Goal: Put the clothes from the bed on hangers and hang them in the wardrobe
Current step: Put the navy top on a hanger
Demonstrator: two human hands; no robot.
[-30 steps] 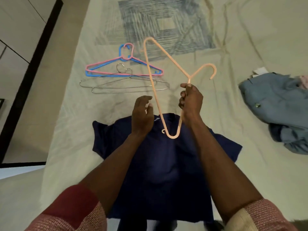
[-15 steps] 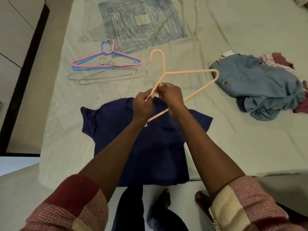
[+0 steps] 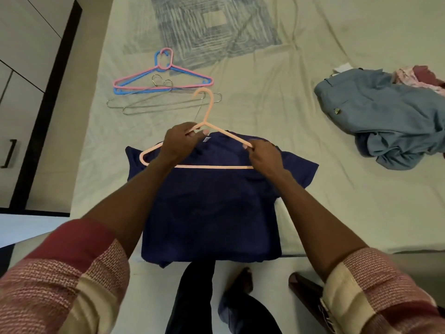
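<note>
A navy shirt (image 3: 212, 208) lies flat on the bed (image 3: 277, 116), collar away from me. Over its collar I hold a peach plastic hanger (image 3: 208, 109) level, hook pointing away. My left hand (image 3: 183, 142) grips the hanger's left shoulder close to the neck. My right hand (image 3: 265, 157) pinches its right shoulder arm. The hanger's bottom bar runs across the upper chest of the shirt.
Pink and blue plastic hangers (image 3: 163, 78) and wire hangers (image 3: 163, 102) lie on the bed beyond the shirt. A blue garment (image 3: 382, 116) and a pink and maroon pile (image 3: 419, 77) sit at the right. Wardrobe doors (image 3: 21, 80) stand at the left.
The peach hanger has turned from tilted to level with its hook away from me, and it has come down over the shirt's collar. My hands have moved apart onto its two shoulders.
</note>
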